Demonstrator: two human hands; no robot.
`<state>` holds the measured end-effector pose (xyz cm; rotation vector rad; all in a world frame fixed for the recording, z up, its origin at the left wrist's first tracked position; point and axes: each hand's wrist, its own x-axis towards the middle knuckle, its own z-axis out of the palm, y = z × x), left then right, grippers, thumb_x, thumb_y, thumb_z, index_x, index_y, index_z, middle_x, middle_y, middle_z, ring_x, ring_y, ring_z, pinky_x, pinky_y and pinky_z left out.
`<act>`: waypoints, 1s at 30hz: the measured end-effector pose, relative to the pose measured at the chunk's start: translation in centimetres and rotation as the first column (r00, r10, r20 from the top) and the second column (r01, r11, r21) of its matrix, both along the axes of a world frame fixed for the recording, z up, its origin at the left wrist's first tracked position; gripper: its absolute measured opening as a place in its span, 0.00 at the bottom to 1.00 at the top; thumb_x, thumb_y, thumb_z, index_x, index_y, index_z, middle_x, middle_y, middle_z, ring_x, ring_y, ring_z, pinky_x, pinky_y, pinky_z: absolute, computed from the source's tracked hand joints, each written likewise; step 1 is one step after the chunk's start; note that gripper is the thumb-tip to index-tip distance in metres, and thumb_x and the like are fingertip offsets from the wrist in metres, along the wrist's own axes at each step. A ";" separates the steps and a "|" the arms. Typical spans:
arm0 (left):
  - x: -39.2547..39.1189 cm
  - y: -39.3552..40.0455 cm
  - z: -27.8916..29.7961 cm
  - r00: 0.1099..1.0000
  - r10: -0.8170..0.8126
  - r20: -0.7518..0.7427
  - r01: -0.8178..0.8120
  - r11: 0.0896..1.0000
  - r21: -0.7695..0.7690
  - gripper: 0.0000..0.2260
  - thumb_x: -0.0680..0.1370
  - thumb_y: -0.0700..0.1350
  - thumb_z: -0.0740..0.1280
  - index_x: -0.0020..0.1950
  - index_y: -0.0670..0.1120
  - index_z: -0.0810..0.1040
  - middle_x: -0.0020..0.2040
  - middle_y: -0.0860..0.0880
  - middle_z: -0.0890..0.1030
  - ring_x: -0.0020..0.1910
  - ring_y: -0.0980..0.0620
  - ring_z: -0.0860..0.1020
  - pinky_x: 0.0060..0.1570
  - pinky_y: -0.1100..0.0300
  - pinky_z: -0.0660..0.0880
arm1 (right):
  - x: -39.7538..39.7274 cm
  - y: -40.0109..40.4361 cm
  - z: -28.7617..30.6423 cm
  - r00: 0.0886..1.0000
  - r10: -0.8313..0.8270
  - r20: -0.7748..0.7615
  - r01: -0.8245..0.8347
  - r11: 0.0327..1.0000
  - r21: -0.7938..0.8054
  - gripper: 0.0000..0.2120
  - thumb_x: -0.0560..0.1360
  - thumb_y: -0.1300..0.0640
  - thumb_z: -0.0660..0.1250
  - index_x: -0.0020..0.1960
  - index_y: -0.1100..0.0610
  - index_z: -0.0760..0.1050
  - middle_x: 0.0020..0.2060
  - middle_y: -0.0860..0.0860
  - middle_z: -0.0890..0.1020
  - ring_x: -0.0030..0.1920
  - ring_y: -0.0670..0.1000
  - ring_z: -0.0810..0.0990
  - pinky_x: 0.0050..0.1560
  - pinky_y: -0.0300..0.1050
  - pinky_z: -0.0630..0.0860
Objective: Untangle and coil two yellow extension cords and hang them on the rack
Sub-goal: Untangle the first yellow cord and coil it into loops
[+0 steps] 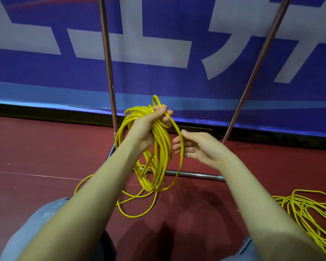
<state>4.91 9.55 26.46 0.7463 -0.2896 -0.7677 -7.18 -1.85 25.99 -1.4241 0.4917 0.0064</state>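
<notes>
Yellow loose cord (135, 213) trails on the floor, feeding the coil (158, 147) gripped by the left hand (149, 127) to keep loops gathered. The right hand (198, 147), fingers relaxed, steadies one strand. Second cord (309, 217) waits tangled; rack (107, 63) stands behind.

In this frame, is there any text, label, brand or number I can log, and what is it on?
Blue banner behind the chrome metal rack: large white characters, cropped by the frame edge, so not readable as a word.
Yellow extension cords, the coil and the floor pile: no print visible.
Nothing else bears text.
</notes>
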 end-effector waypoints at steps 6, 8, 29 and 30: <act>0.4 0.6 0.4 0.997 0.052 0.060 -0.057 0.994 0.088 0.04 0.78 0.37 0.62 0.48 0.38 0.76 0.42 0.43 0.83 0.23 0.56 0.73 0.34 0.63 0.76 | -0.1 0.4 0.5 0.991 0.037 0.125 -0.029 0.998 -0.062 0.05 0.76 0.63 0.64 0.45 0.61 0.79 0.35 0.54 0.84 0.37 0.50 0.84 0.45 0.43 0.80; 0.5 0.9 0.5 0.994 0.036 0.107 -0.053 0.984 0.168 0.05 0.79 0.38 0.61 0.49 0.38 0.76 0.40 0.44 0.83 0.21 0.56 0.71 0.33 0.63 0.76 | 0.0 0.2 1.3 0.981 -0.030 0.191 0.022 0.999 0.042 0.06 0.77 0.63 0.62 0.45 0.62 0.77 0.34 0.55 0.84 0.36 0.51 0.84 0.42 0.44 0.82; -3.1 0.7 -0.8 0.781 -0.495 0.380 0.360 0.855 0.373 0.04 0.72 0.39 0.65 0.45 0.41 0.77 0.34 0.49 0.80 0.28 0.57 0.74 0.30 0.67 0.73 | -0.7 -2.2 2.9 0.811 -0.483 0.329 0.301 0.828 0.473 0.09 0.79 0.56 0.61 0.50 0.61 0.76 0.40 0.54 0.85 0.42 0.49 0.85 0.44 0.42 0.82; -3.0 0.6 -0.7 0.822 -0.451 0.348 0.340 0.878 0.337 0.04 0.73 0.38 0.65 0.45 0.41 0.77 0.34 0.49 0.80 0.28 0.57 0.74 0.30 0.67 0.73 | -0.8 -2.3 2.8 0.836 -0.452 0.312 0.302 0.853 0.426 0.09 0.79 0.56 0.61 0.50 0.61 0.76 0.40 0.54 0.85 0.42 0.49 0.85 0.44 0.41 0.82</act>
